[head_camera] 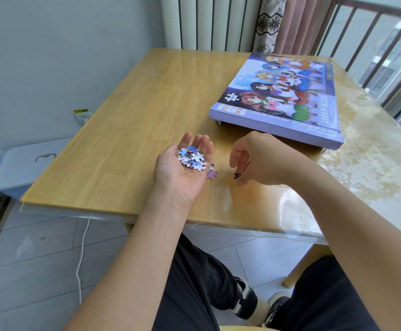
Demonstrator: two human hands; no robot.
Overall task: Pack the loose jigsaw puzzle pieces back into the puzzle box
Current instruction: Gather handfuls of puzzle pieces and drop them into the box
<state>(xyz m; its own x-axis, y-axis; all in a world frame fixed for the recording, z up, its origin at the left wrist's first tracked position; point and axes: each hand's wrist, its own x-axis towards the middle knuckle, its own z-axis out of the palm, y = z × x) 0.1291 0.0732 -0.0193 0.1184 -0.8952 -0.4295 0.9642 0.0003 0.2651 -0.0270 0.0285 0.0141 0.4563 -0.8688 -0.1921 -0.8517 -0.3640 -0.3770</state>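
Lying palm up over the table [113,130], the left hand [185,163] has its fingers straight and carries a small heap of pieces [192,158]. Right hand [259,158] reaches down, thumb and forefinger pinching a dark piece [236,176] at the tabletop. Two loose pieces [212,172] lie on the table between the hands, just beside the left palm. Box [287,96] sits farther back on the right, printed lid on top, one near corner raised slightly. Bin [25,163] stands on the floor at left.
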